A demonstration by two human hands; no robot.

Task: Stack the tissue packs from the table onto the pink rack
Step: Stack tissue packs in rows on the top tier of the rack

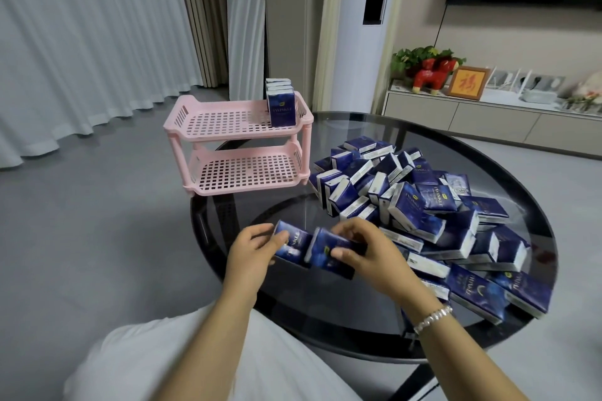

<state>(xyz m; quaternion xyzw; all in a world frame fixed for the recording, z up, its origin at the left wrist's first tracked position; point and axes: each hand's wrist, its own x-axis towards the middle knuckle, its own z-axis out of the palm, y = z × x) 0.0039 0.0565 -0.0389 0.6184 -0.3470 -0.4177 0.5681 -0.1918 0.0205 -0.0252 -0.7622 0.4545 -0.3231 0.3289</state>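
A two-tier pink rack (234, 127) stands at the far left edge of the round dark glass table (374, 319). Several blue tissue packs (280, 104) stand upright in a row at the right end of its top shelf; the lower shelf holds nothing. A big heap of blue tissue packs (433, 215) covers the table's right half. Over the near left of the table, my left hand (250, 254) grips one pack (294, 242) and my right hand (368, 254) grips another pack (325, 252), the two packs side by side and touching.
A white standing air conditioner (361, 26) rises behind the table. A low cabinet (472, 111) at back right carries a plant, a red toy horse and a framed picture. Curtains hang at the left. My white-clothed lap (195, 358) is below the table's near edge.
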